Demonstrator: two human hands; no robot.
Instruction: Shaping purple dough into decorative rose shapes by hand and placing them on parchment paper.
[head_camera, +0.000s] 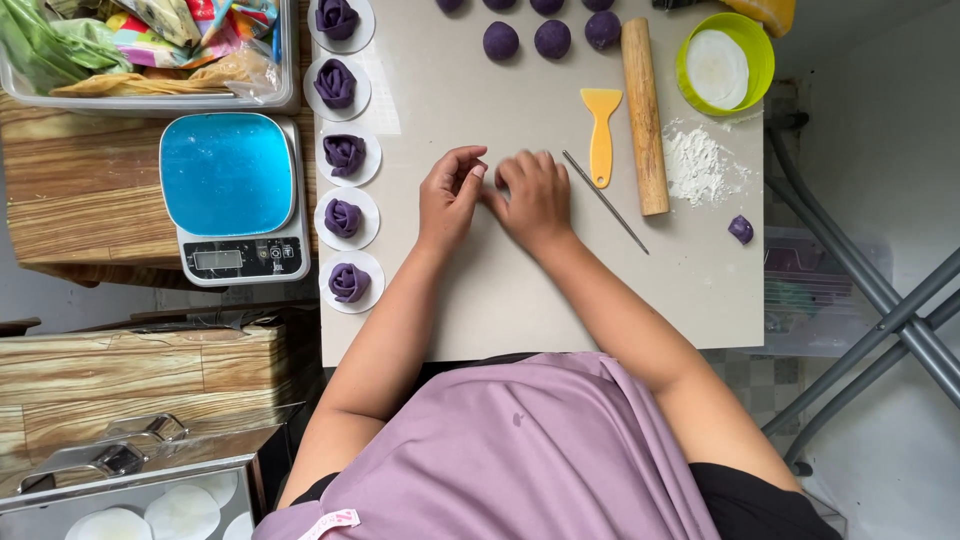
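Note:
My left hand (450, 195) and my right hand (535, 195) rest side by side on the grey work mat (560, 300), fingertips touching. Both hands have bent fingers; whatever lies under or between them is hidden. To their left, several purple rose-shaped dough pieces (343, 217) sit in a column, each on a white paper round. Purple dough balls (552, 38) lie at the far edge. Just right of my right hand lie a thin metal skewer (605, 200), a yellow scraper (601, 130) and a wooden rolling pin (645, 115).
A flour pile (700, 165), a small purple dough scrap (741, 229) and a green bowl (757, 50) of white paper rounds are at the right. A blue-topped kitchen scale (230, 195) and a plastic bin (150, 100) stand left; a metal tray (150, 500) is below.

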